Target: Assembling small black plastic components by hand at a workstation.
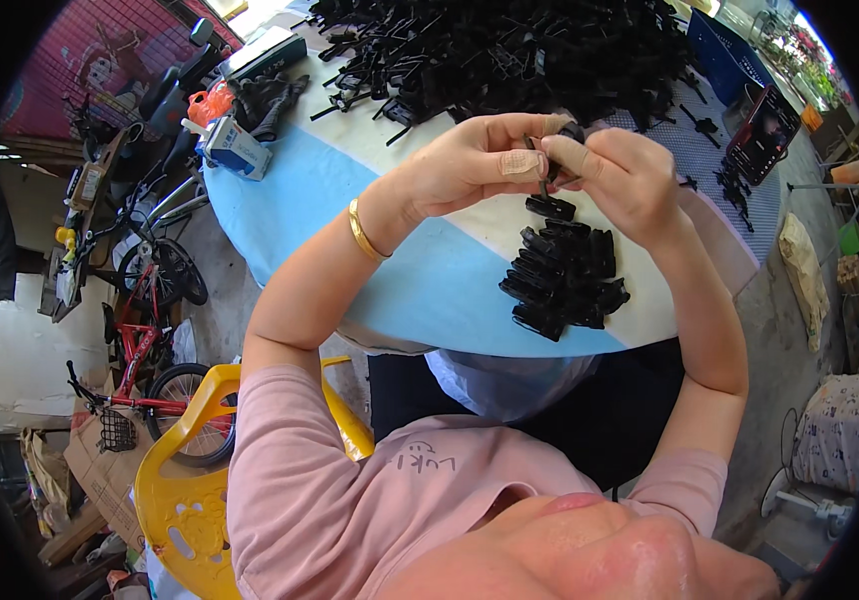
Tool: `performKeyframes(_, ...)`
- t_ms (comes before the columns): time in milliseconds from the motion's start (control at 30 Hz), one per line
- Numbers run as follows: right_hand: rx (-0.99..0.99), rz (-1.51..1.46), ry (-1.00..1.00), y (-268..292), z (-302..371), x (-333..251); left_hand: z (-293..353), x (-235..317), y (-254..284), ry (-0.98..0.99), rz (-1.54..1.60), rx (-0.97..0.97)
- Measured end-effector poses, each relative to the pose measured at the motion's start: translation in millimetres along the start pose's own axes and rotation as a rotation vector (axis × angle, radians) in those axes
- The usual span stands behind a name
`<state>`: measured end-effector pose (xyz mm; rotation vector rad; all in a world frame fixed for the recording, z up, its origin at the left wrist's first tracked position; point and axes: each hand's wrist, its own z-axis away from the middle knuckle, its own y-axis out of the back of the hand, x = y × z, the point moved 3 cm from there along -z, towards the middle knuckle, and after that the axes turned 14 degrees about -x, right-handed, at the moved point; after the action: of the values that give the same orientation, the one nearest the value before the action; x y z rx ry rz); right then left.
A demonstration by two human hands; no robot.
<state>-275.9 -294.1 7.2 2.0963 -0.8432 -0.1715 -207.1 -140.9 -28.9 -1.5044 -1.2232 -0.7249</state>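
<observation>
Together — both hands (560, 165) pinch black clip (548, 190).

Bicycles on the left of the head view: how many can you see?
2. A red bicycle stands beside the yellow chair; a darker bicycle stands just behind it, nearer the table. Clutter may hide others.

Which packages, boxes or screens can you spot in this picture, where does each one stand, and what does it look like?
Small carton: near the table's left edge, white and blue, boxy.
Flat box: far left of the table beside the black parts pile, grey-green, long.
Phone: propped at the table's right edge, dark screen, reddish rim.
Cardboard box: on the floor by the yellow chair, brown, open.
</observation>
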Motion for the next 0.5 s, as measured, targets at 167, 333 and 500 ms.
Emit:
performKeyframes(167,-0.028,-0.097,-0.023,0,-3,-4,-2,3,-2,-0.001,0.071,-0.037)
performKeyframes(333,-0.025,-0.301,-0.244,7,-8,-7,-1,8,-2,-0.049,0.026,0.177)
performKeyframes(500,-0.139,-0.825,-0.690,-2,2,5,0,12,-16,-0.012,-0.556,0.394)
